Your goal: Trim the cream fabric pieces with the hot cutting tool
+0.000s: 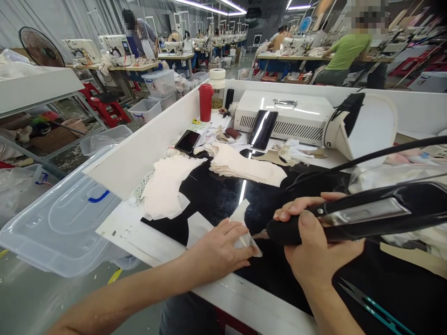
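Observation:
My left hand (225,246) lies over a white cut fabric piece (240,213) on the shiny black work surface (223,197), fingers stretched out and pressing it down. My right hand (312,251) is wrapped round a bulky black hand tool (380,211) with a silver plate on its side. The tool's narrow tip points left, close beside the fabric and my left fingertips; whether it touches the cloth I cannot tell. Beyond my hands lie two piles of pale pink fabric pieces, a left pile (165,184) and a layered right stack (244,165).
Teal-handled thread snips (377,309) lie at the lower right. A black cable (394,151) arches across the right. A phone (188,141), a red bottle (206,102) and a white vented machine (282,114) stand toward the back. A clear plastic bin lid (66,209) is at left. A person in green (349,53) works beyond.

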A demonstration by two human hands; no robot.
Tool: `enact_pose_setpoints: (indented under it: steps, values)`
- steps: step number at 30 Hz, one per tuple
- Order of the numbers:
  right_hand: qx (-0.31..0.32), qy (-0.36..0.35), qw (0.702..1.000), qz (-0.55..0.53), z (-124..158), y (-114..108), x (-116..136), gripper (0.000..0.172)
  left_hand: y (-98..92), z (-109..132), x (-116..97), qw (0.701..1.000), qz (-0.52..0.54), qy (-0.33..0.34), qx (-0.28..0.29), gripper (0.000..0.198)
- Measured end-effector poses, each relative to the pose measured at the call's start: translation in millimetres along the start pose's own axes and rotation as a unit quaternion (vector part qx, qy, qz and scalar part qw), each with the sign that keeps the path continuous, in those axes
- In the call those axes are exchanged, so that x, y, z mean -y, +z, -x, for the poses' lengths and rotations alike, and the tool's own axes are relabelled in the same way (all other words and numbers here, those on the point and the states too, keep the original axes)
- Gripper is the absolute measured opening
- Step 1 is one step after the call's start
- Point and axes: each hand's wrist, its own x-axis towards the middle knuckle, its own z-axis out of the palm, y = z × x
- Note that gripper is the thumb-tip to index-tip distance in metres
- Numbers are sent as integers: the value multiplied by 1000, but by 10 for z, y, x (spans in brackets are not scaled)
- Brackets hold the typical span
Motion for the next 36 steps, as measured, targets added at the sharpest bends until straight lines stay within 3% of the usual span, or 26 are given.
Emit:
enact_pose_setpoints:
  steps: [5, 9, 14, 20, 29, 36]
  values:
    - [18, 21, 1000, 2, 72, -84, 90, 41, 85, 101, -285, 998, -41, -42, -24, 36]
    - [40, 24, 999, -7, 152, -165, 150, 40, 6, 133, -396, 997, -56, -56, -17, 38]
    - [45, 26, 999, -17, 217, -206, 127, 41, -161, -52, -96, 999, -10, 5, -43, 25]
    - [47, 15, 999, -16, 236, -180, 110, 37, -130, -130, 281, 995, 86, 19, 43, 30]
    - [34, 4, 999, -20, 226, -92, 150, 39, -255, 2, 355, 991, 126, 18, 30, 28]
    - [-6, -14, 1000, 0, 253, -35, 108, 37, -345, 32, 356, 991, 111, 11, 67, 26]
